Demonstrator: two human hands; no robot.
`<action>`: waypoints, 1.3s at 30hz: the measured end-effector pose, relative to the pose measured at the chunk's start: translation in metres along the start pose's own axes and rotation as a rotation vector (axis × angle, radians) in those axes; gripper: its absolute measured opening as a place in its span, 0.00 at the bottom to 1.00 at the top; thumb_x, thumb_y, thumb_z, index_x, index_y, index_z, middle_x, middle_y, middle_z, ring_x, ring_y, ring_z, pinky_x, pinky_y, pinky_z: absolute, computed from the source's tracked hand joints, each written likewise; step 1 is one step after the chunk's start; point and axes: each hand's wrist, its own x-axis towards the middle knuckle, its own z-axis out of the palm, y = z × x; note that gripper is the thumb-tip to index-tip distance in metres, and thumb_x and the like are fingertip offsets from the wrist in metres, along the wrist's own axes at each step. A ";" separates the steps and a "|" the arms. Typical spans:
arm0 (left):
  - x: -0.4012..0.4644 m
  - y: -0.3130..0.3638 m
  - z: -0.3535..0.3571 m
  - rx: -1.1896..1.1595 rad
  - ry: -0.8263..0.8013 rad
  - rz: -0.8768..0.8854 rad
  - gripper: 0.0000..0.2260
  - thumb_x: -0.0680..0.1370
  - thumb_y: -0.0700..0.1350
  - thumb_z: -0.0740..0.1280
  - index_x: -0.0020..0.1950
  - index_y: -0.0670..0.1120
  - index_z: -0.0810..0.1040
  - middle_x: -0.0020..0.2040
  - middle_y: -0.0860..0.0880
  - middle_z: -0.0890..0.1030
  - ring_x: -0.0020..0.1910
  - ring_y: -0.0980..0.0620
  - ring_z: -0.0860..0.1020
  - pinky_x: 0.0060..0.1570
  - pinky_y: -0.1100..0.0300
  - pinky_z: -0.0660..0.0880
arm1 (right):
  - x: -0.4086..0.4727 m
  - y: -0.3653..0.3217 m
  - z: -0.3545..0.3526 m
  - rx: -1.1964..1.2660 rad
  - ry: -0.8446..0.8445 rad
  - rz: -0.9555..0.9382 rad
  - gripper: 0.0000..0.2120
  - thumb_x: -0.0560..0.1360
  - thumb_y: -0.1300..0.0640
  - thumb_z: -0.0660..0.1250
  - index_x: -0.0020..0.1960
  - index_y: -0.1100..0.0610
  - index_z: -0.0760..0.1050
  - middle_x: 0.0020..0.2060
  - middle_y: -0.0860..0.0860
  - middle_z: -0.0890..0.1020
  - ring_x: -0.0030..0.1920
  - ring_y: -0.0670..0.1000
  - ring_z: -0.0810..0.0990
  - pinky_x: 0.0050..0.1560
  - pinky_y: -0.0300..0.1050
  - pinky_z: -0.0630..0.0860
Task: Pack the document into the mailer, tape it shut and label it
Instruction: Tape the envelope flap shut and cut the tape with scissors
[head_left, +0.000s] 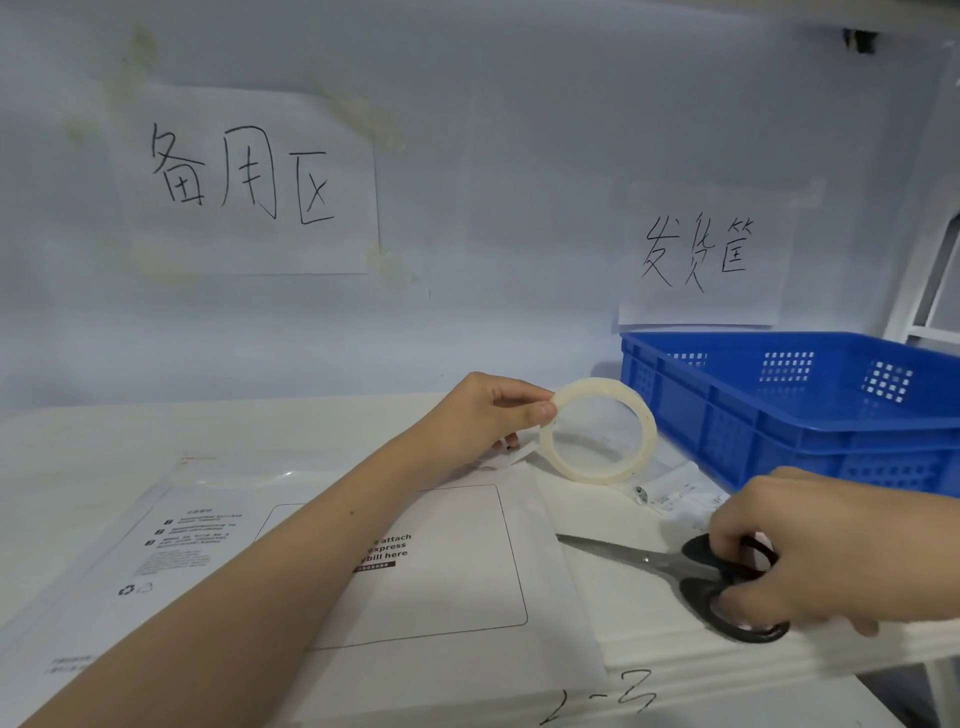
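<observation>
A white mailer (447, 582) lies flat on the table, printed side up, with a framed waybill box. My left hand (483, 415) reaches across it and pinches a clear tape roll (597, 431) by its left rim, held upright just beyond the mailer's far right corner. My right hand (826, 551) grips the black handles of scissors (675, 566), which lie on the table right of the mailer with blades pointing left. A small printed label sheet (680, 493) lies between the tape roll and my right hand.
A blue plastic crate (789, 410) stands at the back right against the wall. Two handwritten paper signs (244, 182) hang on the wall behind. The white table edge (857, 660) runs close under my right hand.
</observation>
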 end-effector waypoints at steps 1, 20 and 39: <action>0.000 0.000 0.000 0.004 0.000 0.007 0.07 0.78 0.44 0.70 0.53 0.47 0.86 0.53 0.38 0.83 0.35 0.50 0.70 0.42 0.50 0.64 | -0.001 0.001 -0.002 0.016 0.010 -0.010 0.19 0.61 0.36 0.69 0.38 0.51 0.78 0.30 0.48 0.79 0.24 0.47 0.76 0.24 0.38 0.75; 0.004 -0.004 -0.001 -0.034 -0.036 0.046 0.08 0.78 0.41 0.69 0.55 0.44 0.85 0.53 0.49 0.86 0.52 0.57 0.82 0.55 0.65 0.76 | 0.025 -0.035 0.027 0.530 0.086 -0.014 0.23 0.70 0.36 0.69 0.32 0.54 0.72 0.19 0.51 0.73 0.18 0.50 0.68 0.22 0.34 0.64; 0.007 -0.004 -0.001 -0.021 -0.035 0.088 0.08 0.78 0.41 0.69 0.56 0.43 0.85 0.52 0.53 0.86 0.52 0.61 0.83 0.49 0.73 0.74 | 0.037 -0.053 0.021 0.461 0.049 -0.056 0.27 0.71 0.32 0.63 0.34 0.57 0.75 0.24 0.49 0.75 0.23 0.48 0.69 0.24 0.36 0.67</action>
